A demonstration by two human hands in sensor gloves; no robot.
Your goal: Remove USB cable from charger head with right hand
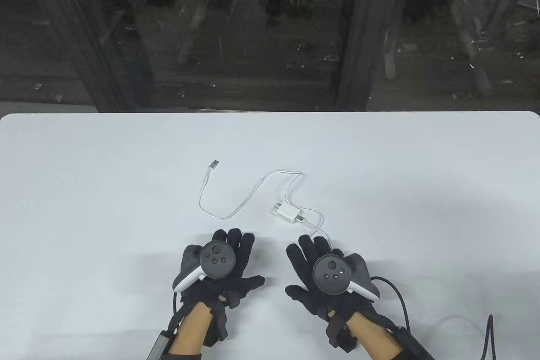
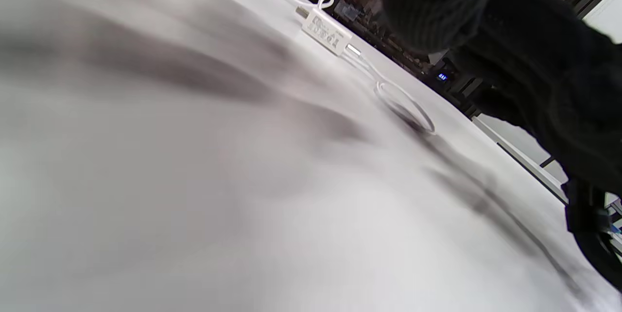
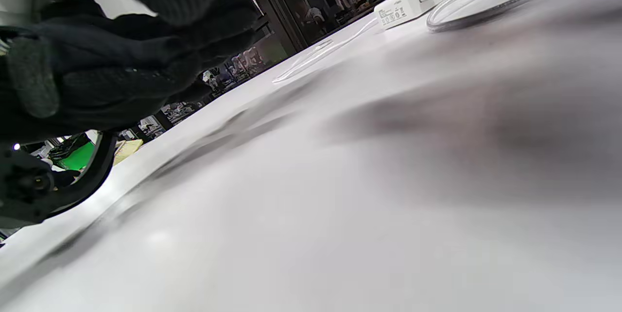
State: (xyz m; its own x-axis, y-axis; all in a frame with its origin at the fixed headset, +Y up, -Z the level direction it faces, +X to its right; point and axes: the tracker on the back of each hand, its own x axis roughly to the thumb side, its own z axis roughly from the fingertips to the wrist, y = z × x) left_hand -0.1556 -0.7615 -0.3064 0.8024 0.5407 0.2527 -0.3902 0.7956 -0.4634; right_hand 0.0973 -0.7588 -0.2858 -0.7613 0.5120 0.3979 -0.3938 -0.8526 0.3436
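Observation:
A white charger head (image 1: 287,214) lies on the white table (image 1: 84,174), with a white USB cable (image 1: 236,204) plugged into its right end. The cable curls across the table and its free plug (image 1: 214,164) lies further back on the left. A loop of cable runs close to my right hand's fingertips. My left hand (image 1: 219,267) and right hand (image 1: 327,269) rest flat on the table in front of the charger, fingers spread, holding nothing. The charger also shows in the left wrist view (image 2: 326,32) and the right wrist view (image 3: 401,8).
The table's far edge (image 1: 270,112) borders a dark glass wall. Black glove cables (image 1: 398,296) trail on the table by my right wrist. In the left wrist view the right hand (image 2: 534,59) shows; in the right wrist view the left hand (image 3: 121,69).

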